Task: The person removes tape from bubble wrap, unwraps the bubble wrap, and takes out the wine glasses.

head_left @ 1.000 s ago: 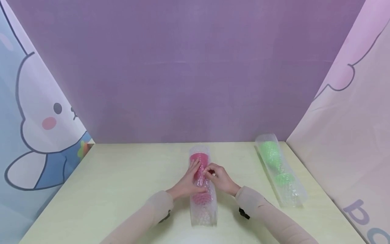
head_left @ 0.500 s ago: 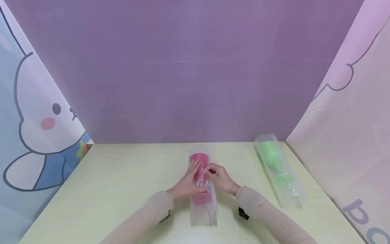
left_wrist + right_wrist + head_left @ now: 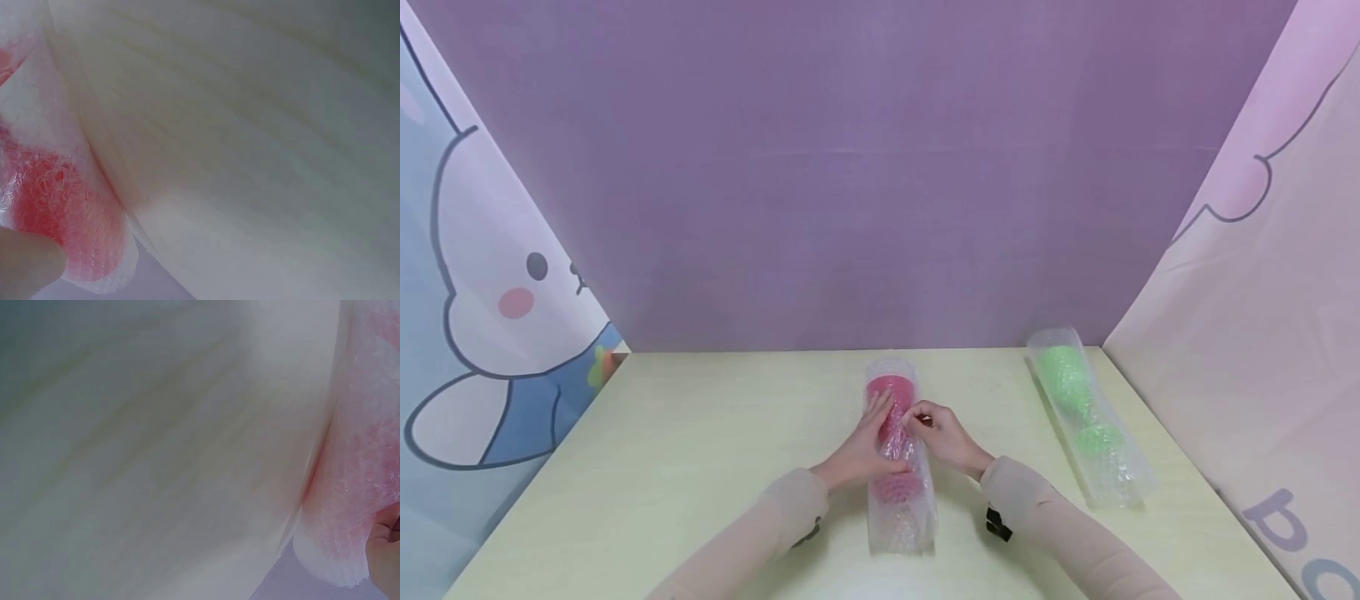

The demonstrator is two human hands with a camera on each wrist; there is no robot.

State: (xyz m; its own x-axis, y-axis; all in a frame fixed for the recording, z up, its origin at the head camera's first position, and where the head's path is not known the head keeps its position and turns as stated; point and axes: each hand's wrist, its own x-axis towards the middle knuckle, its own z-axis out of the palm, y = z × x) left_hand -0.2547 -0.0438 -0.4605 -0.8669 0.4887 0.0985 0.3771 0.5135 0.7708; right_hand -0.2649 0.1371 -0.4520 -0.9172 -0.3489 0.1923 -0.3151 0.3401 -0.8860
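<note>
A pinkish-red object [image 3: 891,387] lies lengthwise on the table, rolled in clear bubble wrap [image 3: 901,535] that extends past both its ends. My left hand [image 3: 854,454] rests on the roll with fingers and thumb spread and fairly straight, pressing it. From the other side, my right hand [image 3: 949,437] pinches at the wrap near the roll's right edge between thumb and forefinger. Whatever tape or flap is there is too small to tell. In the right wrist view, the curled right hand [image 3: 384,553] touches the wrapped red bundle [image 3: 350,515].
Another bubble-wrapped bundle [image 3: 1101,437], with a bright green object inside, lies slanted at the table's right. The pale table [image 3: 715,433] meets a purple back panel [image 3: 880,183]. Printed cloth panels [image 3: 1262,333] stand at both sides.
My right hand has shifted very slightly at the wrap's edge. The left hand and both bundles stay where they were.
</note>
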